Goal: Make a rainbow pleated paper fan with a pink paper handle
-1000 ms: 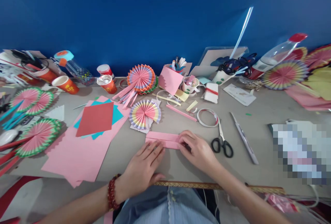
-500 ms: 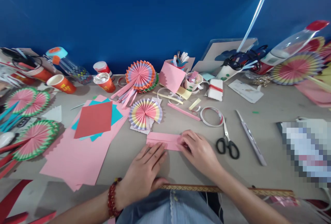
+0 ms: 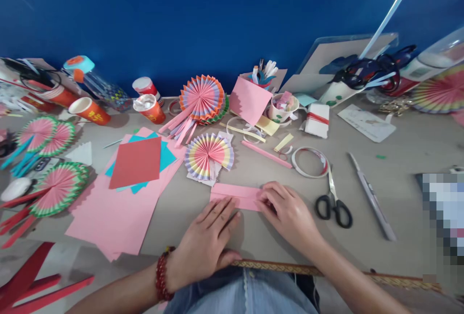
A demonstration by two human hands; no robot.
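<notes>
The folded pink strip (image 3: pixel 248 198) has barely shifted beneath my flat, spread left grip (image 3: pixel 207 240); my right grip (image 3: pixel 290 210) curls at its right end, pinching or not I can't tell, so folding seems paused.

A smooth, plain deep-blue wall (image 3: pixel 163 19) rises directly behind the long, flat grey bench (image 3: pixel 170 227) and fills the whole upper part of the view. Along the bench's near edge runs a narrow gold-brown patterned strip (image 3: pixel 275 266), with a pale grey surface (image 3: pixel 83 258), perhaps floor, below at lower left. The light is soft, leaving a faint sheen on the wall and blurred shadows across the benchtop.
</notes>
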